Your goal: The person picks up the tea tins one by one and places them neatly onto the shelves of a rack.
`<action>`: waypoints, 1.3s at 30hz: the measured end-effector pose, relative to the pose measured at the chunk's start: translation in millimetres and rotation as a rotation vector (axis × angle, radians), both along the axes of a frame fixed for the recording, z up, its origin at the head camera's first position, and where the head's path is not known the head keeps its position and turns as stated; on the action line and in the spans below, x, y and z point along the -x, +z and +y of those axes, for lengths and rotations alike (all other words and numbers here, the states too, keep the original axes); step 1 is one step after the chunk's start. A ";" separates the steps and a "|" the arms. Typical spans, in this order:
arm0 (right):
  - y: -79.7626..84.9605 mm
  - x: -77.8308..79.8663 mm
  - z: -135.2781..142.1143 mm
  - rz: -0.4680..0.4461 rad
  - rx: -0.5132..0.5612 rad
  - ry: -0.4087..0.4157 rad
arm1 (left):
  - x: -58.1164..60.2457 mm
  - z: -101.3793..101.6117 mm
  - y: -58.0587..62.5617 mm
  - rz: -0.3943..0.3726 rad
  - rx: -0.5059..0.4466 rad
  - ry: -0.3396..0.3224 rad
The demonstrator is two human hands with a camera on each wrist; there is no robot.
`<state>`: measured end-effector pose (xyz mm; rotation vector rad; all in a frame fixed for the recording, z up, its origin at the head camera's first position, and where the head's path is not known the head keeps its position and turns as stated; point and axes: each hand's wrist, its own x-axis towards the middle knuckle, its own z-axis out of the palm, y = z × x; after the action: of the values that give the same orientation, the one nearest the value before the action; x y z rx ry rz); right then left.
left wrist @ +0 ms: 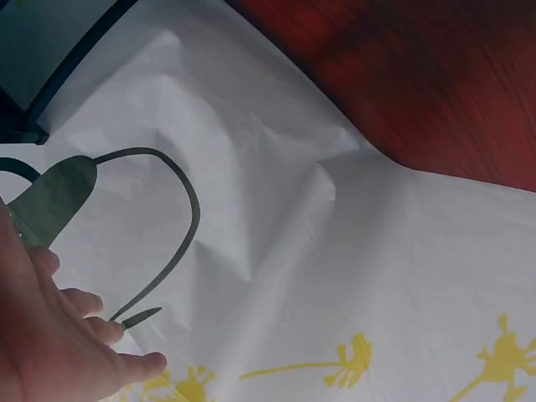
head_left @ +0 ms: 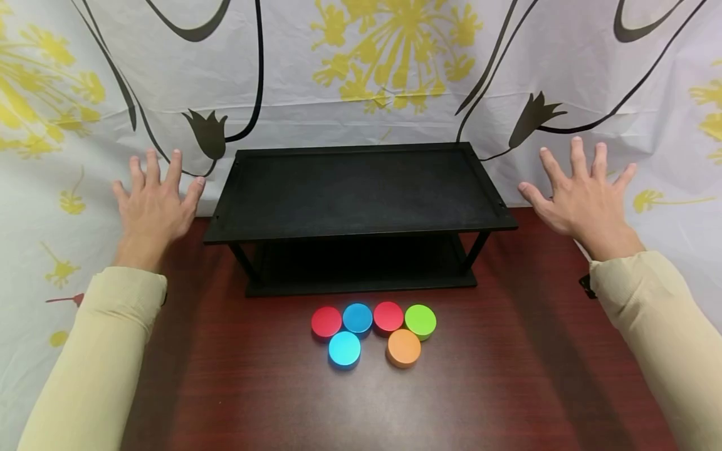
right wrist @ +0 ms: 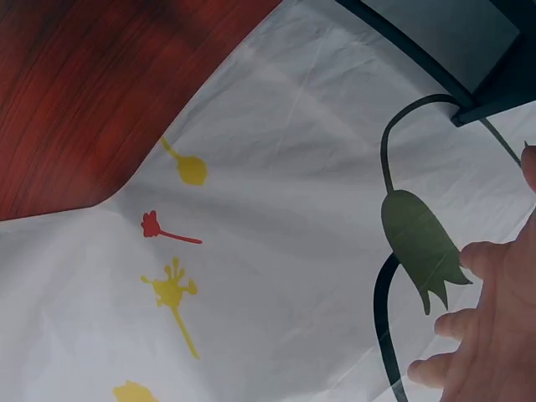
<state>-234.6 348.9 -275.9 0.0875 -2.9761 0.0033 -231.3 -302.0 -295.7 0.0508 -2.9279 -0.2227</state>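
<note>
My left hand (head_left: 153, 210) is held out to the left of a black two-tier shelf (head_left: 361, 191), its fingers spread and nothing in them. On the shelf's other side my right hand (head_left: 586, 194) reaches forward the same way, fingers apart and holding nothing. In front of the shelf, several round discs sit in a cluster: a red disc (head_left: 326, 322), a blue disc (head_left: 358, 319), a second red disc (head_left: 388, 317), a green disc (head_left: 420, 321), a light blue disc (head_left: 344, 349) and an orange disc (head_left: 403, 347). Both wrist views show fingers in front of white cloth.
A dark red wooden table (head_left: 271, 388) carries the shelf and discs. Behind and along both sides hangs a white curtain (head_left: 361, 125) printed with yellow flowers and dark stems. A small black object (head_left: 587, 287) shows beside the right sleeve.
</note>
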 end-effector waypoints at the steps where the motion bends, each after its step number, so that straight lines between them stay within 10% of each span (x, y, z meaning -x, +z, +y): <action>1: -0.1 -0.2 -0.3 0.002 -0.003 -0.001 | 0.2 -0.1 -0.7 0.003 -0.001 -0.009; 11: -3.7 -5.3 -0.8 0.026 0.021 0.006 | 0.3 -0.2 -6.1 0.012 -0.147 -0.098; 22: -9.0 -15.8 -2.8 0.045 0.167 0.023 | -6.5 0.9 -14.3 -0.008 -0.377 -0.338; 39: -4.9 -38.2 -20.9 0.139 0.270 0.098 | -14.9 9.0 -19.5 -0.027 -0.496 -0.430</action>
<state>-196.4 328.0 -280.7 0.1904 -2.7992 0.3923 -216.4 -292.9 -315.2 -0.5058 -2.7953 -1.0100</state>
